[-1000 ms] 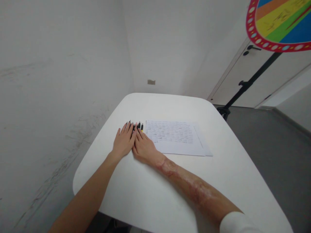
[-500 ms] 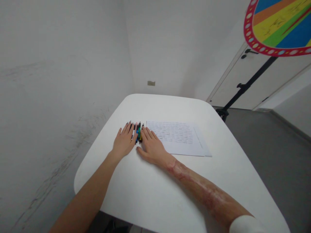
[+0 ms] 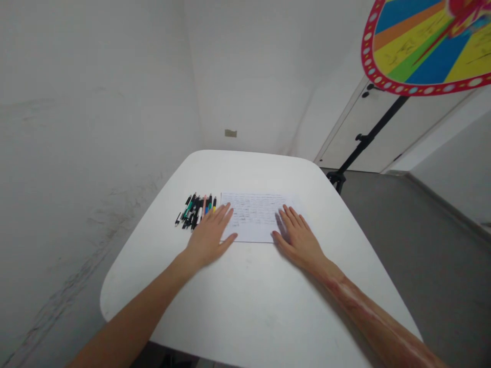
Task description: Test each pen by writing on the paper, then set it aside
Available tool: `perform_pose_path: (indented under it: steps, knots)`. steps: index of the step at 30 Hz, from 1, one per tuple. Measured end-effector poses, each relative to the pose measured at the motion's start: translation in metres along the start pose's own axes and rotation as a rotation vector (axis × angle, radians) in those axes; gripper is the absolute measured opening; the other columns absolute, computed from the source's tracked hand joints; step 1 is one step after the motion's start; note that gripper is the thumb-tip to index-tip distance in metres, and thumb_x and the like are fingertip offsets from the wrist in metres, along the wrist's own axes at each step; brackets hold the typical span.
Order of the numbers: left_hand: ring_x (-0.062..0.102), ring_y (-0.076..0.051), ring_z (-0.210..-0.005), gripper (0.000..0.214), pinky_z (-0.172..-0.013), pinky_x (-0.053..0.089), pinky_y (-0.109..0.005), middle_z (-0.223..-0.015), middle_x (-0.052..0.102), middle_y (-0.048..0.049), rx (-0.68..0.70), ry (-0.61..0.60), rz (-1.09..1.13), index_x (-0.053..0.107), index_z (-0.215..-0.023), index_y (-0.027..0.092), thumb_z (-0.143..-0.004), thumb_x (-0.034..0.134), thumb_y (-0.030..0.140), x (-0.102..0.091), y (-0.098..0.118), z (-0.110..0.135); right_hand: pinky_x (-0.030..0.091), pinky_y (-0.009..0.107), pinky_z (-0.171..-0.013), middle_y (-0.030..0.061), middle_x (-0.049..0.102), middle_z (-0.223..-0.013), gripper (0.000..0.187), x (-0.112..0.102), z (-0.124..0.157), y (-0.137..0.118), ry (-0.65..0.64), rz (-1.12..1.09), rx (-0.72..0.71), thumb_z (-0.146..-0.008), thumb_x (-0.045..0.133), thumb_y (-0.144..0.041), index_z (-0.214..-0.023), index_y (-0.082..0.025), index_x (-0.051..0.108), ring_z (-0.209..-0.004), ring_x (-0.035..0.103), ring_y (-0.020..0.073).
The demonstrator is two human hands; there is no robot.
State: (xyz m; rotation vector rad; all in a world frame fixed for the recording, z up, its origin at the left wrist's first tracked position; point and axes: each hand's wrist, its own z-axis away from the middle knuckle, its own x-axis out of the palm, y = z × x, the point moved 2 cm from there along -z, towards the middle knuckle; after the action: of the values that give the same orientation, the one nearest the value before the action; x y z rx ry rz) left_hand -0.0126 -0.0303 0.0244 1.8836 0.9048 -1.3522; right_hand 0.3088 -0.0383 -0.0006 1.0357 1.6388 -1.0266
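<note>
A sheet of paper [image 3: 253,217] covered in lines of writing lies flat on the white table. My left hand [image 3: 209,235] is open, palm down, its fingers stretched over the sheet's left edge beside the pens. My right hand [image 3: 299,237] rests open at the paper's right end, fingers spread and partly covering that edge. To the left of the sheet lies a loose bunch of pens [image 3: 191,212], mostly black, with green, white, pink, blue and yellow ones among them. The left hand hides the lower right part of the bunch.
The white table [image 3: 245,296] has rounded corners and stands close to a scuffed wall [image 3: 76,179] on the left. At the upper right, a colourful prize wheel [image 3: 422,51] is mounted on a black stand [image 3: 368,140] in front of a door.
My left hand has moved right, off the pens to the paper's left edge, uncovering most of the bunch. My right hand has shifted right to the paper's other end. The view has turned slightly right.
</note>
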Motion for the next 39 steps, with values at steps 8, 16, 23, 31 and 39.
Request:
perform_pose_path:
  steps: [8, 16, 23, 31, 39]
  knots:
    - [0.021, -0.028, -0.172, 0.079, -0.141, 0.019, -0.052, -0.185, 0.022, -0.009, 0.056, -0.178, 0.058, 0.026, -0.176, 0.023, -0.114, 0.028, 0.07, 0.027, 0.03, -0.003, 0.029, 0.058, -0.138, 0.0203, 0.03, -0.181, 0.085, 0.004, 0.03, 0.025, -0.046, 0.045, 0.105, -0.111, 0.033, -0.064, -0.173, -0.007, 0.036, -0.17, 0.028, 0.0374]
    - [0.029, -0.03, -0.17, 0.08, -0.14, 0.025, -0.053, -0.182, 0.03, -0.0148, -0.042, -0.031, 0.046, 0.029, -0.174, 0.017, -0.114, 0.028, 0.069, 0.017, 0.041, -0.019, 0.031, 0.057, -0.137, 0.0226, 0.041, -0.177, 0.078, -0.018, 0.016, 0.026, 0.024, 0.045, 0.088, -0.11, 0.041, -0.06, -0.165, -0.006, 0.047, -0.164, 0.04, 0.0391]
    - [0.033, -0.033, -0.168, 0.08, -0.14, 0.026, -0.054, -0.181, 0.032, -0.0181, -0.115, 0.027, 0.032, 0.03, -0.173, 0.012, -0.114, 0.032, 0.067, 0.031, 0.046, -0.031, 0.032, 0.053, -0.138, 0.017, 0.037, -0.18, 0.076, -0.018, 0.005, 0.025, 0.03, 0.011, -0.051, -0.111, 0.043, -0.056, -0.17, -0.009, 0.04, -0.169, 0.032, 0.0334]
    - [0.027, -0.031, -0.17, 0.086, -0.14, 0.027, -0.052, -0.183, 0.027, -0.0161, -0.044, -0.034, 0.028, 0.021, -0.177, 0.015, -0.112, 0.032, 0.071, 0.045, 0.04, -0.022, 0.033, 0.055, -0.137, 0.0165, 0.028, -0.182, 0.087, -0.003, 0.009, 0.029, -0.067, 0.028, -0.044, -0.111, 0.041, -0.065, -0.178, -0.013, 0.023, -0.17, 0.028, 0.0339]
    - [0.026, -0.031, -0.171, 0.088, -0.14, 0.027, -0.053, -0.183, 0.026, -0.0158, -0.044, -0.054, 0.031, 0.018, -0.178, 0.014, -0.112, 0.033, 0.07, 0.046, 0.04, -0.023, 0.032, 0.055, -0.138, 0.0166, 0.027, -0.182, 0.091, -0.002, 0.009, 0.029, -0.066, 0.031, -0.018, -0.111, 0.04, -0.066, -0.18, -0.013, 0.015, -0.17, 0.028, 0.034]
